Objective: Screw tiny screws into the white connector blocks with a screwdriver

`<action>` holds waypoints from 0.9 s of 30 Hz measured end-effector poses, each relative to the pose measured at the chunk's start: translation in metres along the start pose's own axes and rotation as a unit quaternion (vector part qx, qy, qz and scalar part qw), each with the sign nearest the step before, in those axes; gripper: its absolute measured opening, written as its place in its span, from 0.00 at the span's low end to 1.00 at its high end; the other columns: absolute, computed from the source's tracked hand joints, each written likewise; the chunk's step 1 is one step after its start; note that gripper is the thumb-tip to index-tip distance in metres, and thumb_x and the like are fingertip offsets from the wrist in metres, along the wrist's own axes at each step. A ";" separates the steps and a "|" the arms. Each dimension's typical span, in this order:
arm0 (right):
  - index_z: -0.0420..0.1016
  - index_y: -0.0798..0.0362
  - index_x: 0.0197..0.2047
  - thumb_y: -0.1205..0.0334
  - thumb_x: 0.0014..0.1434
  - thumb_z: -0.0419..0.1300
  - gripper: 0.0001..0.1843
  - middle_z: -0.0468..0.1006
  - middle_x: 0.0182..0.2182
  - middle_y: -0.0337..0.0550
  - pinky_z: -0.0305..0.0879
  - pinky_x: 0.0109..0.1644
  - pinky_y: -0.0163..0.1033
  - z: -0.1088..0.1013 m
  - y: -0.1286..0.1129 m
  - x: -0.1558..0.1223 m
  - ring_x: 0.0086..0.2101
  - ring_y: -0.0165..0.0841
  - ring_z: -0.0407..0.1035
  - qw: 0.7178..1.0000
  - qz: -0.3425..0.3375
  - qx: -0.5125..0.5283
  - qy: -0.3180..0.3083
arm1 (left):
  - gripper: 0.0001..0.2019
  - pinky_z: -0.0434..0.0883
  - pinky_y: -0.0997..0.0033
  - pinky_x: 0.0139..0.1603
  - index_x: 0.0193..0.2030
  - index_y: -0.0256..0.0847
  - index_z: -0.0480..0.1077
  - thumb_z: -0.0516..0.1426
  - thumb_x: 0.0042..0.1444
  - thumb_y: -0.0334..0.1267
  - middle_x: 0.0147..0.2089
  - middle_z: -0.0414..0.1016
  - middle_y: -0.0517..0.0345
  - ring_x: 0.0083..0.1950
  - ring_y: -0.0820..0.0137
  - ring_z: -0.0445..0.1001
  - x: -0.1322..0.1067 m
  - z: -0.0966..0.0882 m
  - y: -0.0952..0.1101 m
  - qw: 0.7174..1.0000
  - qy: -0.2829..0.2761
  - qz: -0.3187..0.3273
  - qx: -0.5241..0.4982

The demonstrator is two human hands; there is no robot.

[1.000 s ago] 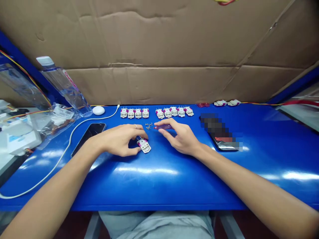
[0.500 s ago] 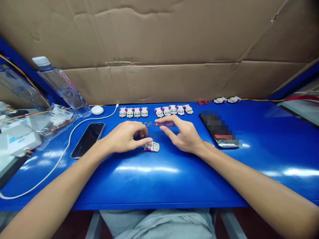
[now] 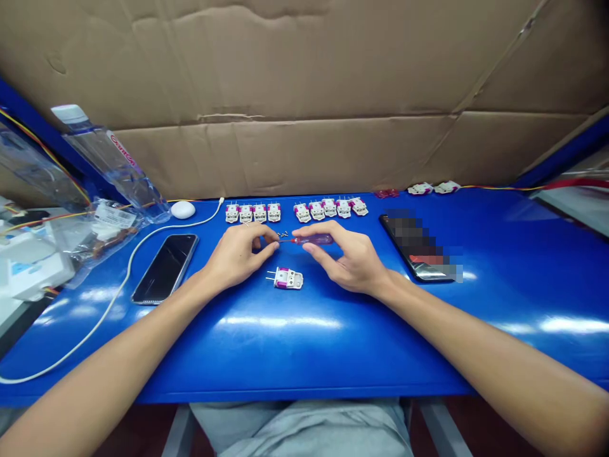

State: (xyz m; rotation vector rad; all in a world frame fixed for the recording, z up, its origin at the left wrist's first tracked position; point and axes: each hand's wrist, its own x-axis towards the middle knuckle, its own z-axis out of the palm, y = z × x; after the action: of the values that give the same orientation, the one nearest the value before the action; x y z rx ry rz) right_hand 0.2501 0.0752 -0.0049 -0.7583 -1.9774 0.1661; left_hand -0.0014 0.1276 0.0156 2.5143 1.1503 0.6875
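My right hand (image 3: 349, 257) holds a slim screwdriver (image 3: 311, 239) with a translucent purple handle and a red tip section, pinched between thumb and fingers. My left hand (image 3: 240, 254) has its thumb and forefinger pinched together right at the screwdriver's tip. Anything tiny between them is hidden. Just beyond lies a small heap of screws (image 3: 282, 233). Below both hands, a white-and-magenta plug module (image 3: 288, 278) lies alone on the blue table (image 3: 304, 355), its metal pins pointing left and neither hand touching it.
Two rows of similar modules (image 3: 253, 212) (image 3: 330, 207) line the back of the table against a cardboard wall (image 3: 285, 146). Phones lie on either side (image 3: 165, 269) (image 3: 419, 266). A white cable (image 3: 128, 285) and plastic bags (image 3: 111, 168) sit at left.
My left hand has lifted off the module and moved up to the screwdriver tip. The module now lies flat with its pins to the left. The screwdriver has shifted slightly right.
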 end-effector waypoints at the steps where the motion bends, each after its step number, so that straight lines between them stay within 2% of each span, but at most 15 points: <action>1: 0.79 0.51 0.57 0.62 0.77 0.62 0.09 0.90 0.49 0.46 0.86 0.53 0.42 0.000 0.000 0.000 0.48 0.38 0.87 1.000 -0.001 -0.001 0.001 | 0.07 0.70 0.68 0.39 0.45 0.42 0.83 0.63 0.66 0.39 0.39 0.85 0.57 0.36 0.67 0.78 0.000 0.001 -0.001 1.000 0.002 -0.001 0.003; 7: 0.79 0.51 0.56 0.63 0.76 0.62 0.08 0.89 0.49 0.46 0.86 0.53 0.41 -0.001 0.000 0.001 0.48 0.38 0.87 1.000 -0.008 -0.009 0.006 | 0.08 0.71 0.68 0.40 0.48 0.42 0.83 0.63 0.65 0.35 0.40 0.86 0.56 0.37 0.66 0.80 0.000 0.002 -0.006 1.000 0.001 0.014 0.012; 14: 0.79 0.50 0.57 0.61 0.77 0.62 0.09 0.90 0.50 0.46 0.86 0.52 0.43 0.001 0.001 -0.001 0.48 0.38 0.87 1.000 0.003 -0.002 -0.006 | 0.06 0.73 0.67 0.42 0.46 0.42 0.82 0.62 0.65 0.36 0.42 0.86 0.56 0.39 0.65 0.81 -0.001 0.002 -0.005 1.000 -0.001 0.023 0.015; 22: 0.78 0.50 0.57 0.61 0.77 0.62 0.09 0.90 0.49 0.45 0.86 0.52 0.41 0.000 0.000 0.000 0.47 0.38 0.87 1.000 -0.017 -0.009 -0.010 | 0.04 0.74 0.65 0.48 0.44 0.42 0.80 0.63 0.69 0.37 0.42 0.85 0.55 0.44 0.63 0.81 -0.003 0.000 -0.001 0.997 -0.014 0.047 0.062; 27: 0.77 0.50 0.57 0.60 0.78 0.60 0.09 0.89 0.48 0.47 0.86 0.50 0.41 -0.001 -0.003 0.001 0.45 0.38 0.87 0.999 -0.022 -0.024 -0.016 | 0.05 0.73 0.66 0.46 0.47 0.43 0.80 0.63 0.70 0.38 0.43 0.84 0.56 0.43 0.63 0.81 -0.005 -0.002 0.005 0.995 -0.030 0.048 0.086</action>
State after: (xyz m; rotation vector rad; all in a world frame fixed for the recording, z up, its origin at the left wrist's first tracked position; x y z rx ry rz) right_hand 0.2493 0.0731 -0.0025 -0.7460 -2.0334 0.1055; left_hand -0.0027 0.1206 0.0176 2.7296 1.1172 0.5538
